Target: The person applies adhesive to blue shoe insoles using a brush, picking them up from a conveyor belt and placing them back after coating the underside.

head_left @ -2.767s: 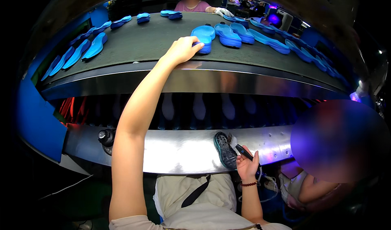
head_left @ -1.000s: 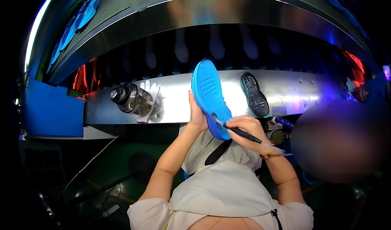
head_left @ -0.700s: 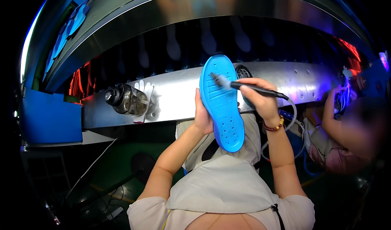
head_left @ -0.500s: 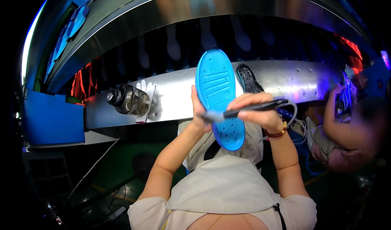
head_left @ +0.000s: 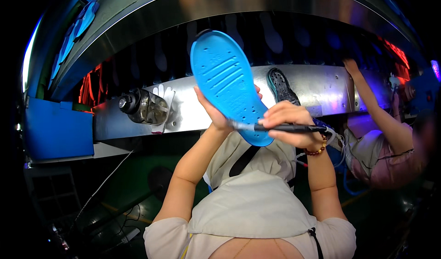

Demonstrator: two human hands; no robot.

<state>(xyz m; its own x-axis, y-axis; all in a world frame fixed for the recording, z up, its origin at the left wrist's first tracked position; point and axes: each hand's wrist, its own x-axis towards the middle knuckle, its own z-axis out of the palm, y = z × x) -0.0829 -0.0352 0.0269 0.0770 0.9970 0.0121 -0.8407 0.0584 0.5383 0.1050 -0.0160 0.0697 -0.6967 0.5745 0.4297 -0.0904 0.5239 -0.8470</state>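
A bright blue shoe sole (head_left: pixel 221 75) lies in my left hand (head_left: pixel 213 114). My fingers wrap its left edge and underside, and a fingertip shows past its right edge. The sole's upper end leans left, with its grooved and dimpled face toward me. My right hand (head_left: pixel 296 119) is closed on a black-handled brush (head_left: pixel 294 128) with a pale tube at its rear end. The brush lies level across the sole's lower part, its blurred bristles near the left edge by my left hand. Whether they touch the sole I cannot tell.
On the metal ledge (head_left: pixel 193 96) stand a clear bottle (head_left: pixel 151 108) with a dark lid, a white glove (head_left: pixel 166 98) and a dark shoe sole (head_left: pixel 281 87). Dark soles hang in a row beyond. At right, a co-worker's arm (head_left: pixel 374 103) reaches toward that row.
The blue sole has moved up and left, its upper end now tilting left. The brush sits lower on it. The co-worker's arm has stretched toward the row of soles.
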